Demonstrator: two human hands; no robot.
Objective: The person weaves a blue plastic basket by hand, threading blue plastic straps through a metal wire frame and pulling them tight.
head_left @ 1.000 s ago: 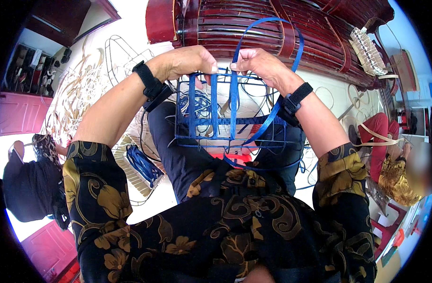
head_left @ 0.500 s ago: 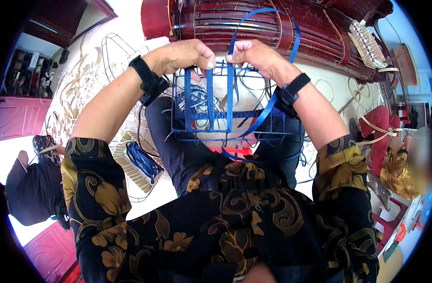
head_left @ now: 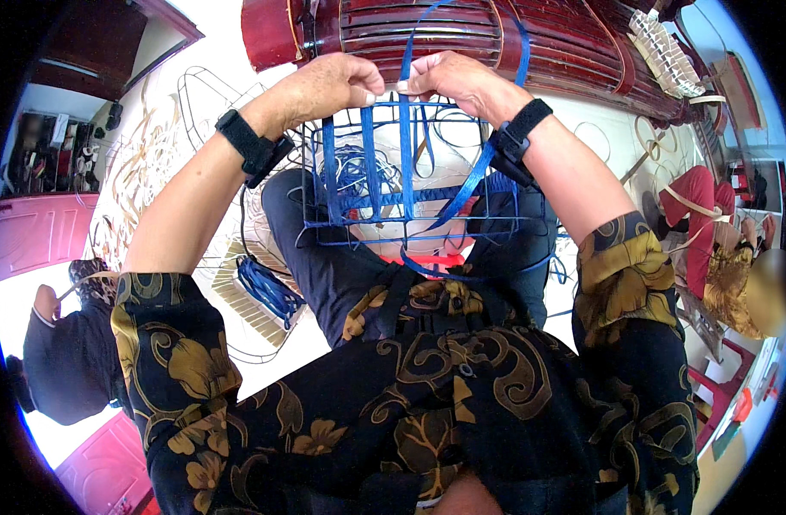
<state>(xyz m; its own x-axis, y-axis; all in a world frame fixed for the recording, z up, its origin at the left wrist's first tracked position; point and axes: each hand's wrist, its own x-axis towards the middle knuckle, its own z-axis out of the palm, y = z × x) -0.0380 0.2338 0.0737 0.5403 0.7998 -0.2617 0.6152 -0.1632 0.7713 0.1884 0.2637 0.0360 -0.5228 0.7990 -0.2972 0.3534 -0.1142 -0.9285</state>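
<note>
"What are the hands doing?"

"The right hand (head_left: 451,75) pinches a blue strip (head_left: 524,51) at the top rim of the wire frame (head_left: 305,190). The left hand (head_left: 334,84) is closed on that rim, just beside, at the top of an upright blue band (head_left: 370,163). Its fingertips are partly hidden."

"Why so close together?"

"Probably so one steadies the wire while the other controls the strip. Gripping right at the rim would stop it slackening there."

"And that big loop?"

"It's the strip's free length, I think. It arcs up beyond the right hand and comes down past the wrist towards the frame, leaving the front of the bands uncovered."

"Where does the frame sit?"

"In front of the body, over the dark trousers (head_left: 294,236). The legs likely bear some weight, though I can't see exactly where they touch."

"Anything farther out?"

"A blue bundle (head_left: 271,296) lies on a tan slatted piece (head_left: 230,273), left of the knee, handy for reaching. Pale strips (head_left: 127,184) sprawl over the floor beyond. Ahead stands slatted red furniture (head_left: 418,39), and another person sits at each side."
</note>
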